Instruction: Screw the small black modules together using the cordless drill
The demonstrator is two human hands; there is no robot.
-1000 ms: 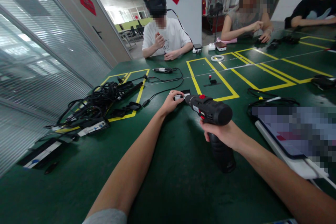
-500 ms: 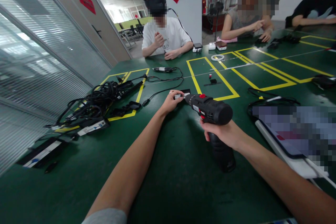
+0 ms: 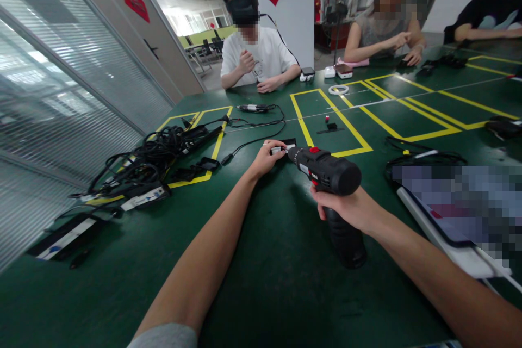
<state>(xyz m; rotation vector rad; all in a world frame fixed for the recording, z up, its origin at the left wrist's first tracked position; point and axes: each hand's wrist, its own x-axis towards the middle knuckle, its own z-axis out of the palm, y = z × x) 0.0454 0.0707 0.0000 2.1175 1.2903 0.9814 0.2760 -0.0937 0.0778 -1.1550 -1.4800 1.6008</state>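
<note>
My right hand (image 3: 340, 204) is wrapped round the grip of a black cordless drill (image 3: 322, 166) with red details. The drill lies nearly level, its chuck pointing left towards my left hand (image 3: 267, 157). The fingers of that hand are closed at a small black-and-white part (image 3: 289, 145) on the green table. The drill's tip meets the part beside my left fingertips. Exactly how tip and part touch is too small to make out.
A tangle of black cables and adapters (image 3: 163, 152) lies at the left. A black-and-white power strip (image 3: 67, 236) is nearer me. To the right sits a tablet-like device (image 3: 448, 212). A white ring of tape (image 3: 338, 89) lies further back. Several people sit across the table (image 3: 253, 283).
</note>
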